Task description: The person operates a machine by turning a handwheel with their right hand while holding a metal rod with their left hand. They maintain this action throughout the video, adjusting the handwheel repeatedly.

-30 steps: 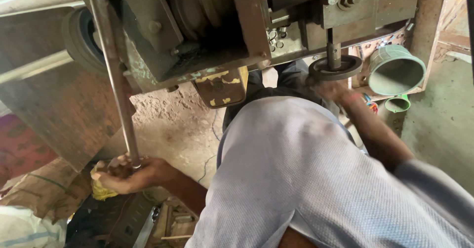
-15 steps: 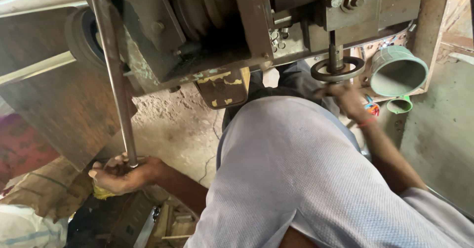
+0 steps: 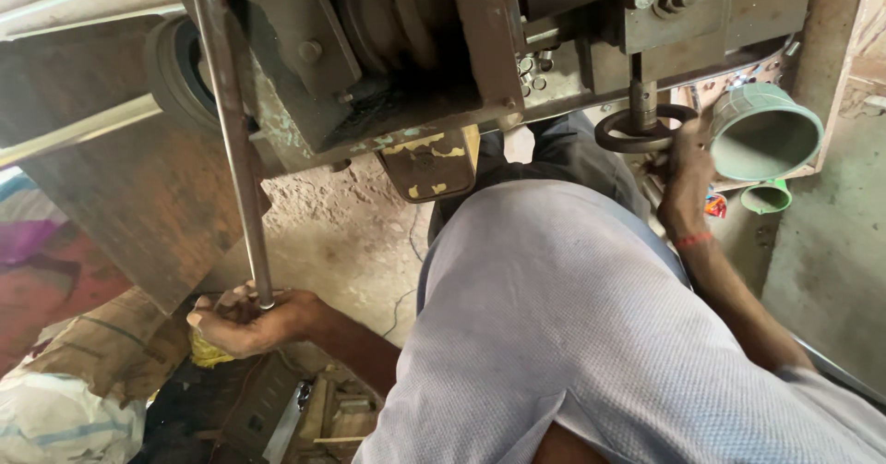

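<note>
Fingers of our left hand (image 3: 247, 321) curl around the lower end of a long steel rod (image 3: 231, 141), which rises at a slight tilt to the rusty machine (image 3: 406, 76) overhead, while our right hand (image 3: 688, 173) reaches up to the small dark handwheel (image 3: 643, 129) on its short vertical spindle (image 3: 642, 95), the fingers resting on the wheel's rim at its right side (whether they close fully round it we cannot tell from this angle). We bend low beneath the machine's frame, our grey shirt (image 3: 591, 335) filling the middle of the view, the dirt floor (image 3: 341, 242) below. A yellow rag (image 3: 208, 349) lies just under the left hand, and a pale green pot (image 3: 766, 132) hangs just beside the handwheel, a smaller green cup (image 3: 766, 196) below it. To do this well, we judge, the left hand should hold the rod steady and in line, without levering it sideways, while the right turns the wheel in small, even amounts and feels for resistance. We would keep the knuckles clear of the pot's rim and of the pulley (image 3: 388, 21) above, and keep sleeves and the rag away from anything that can spin.
</note>
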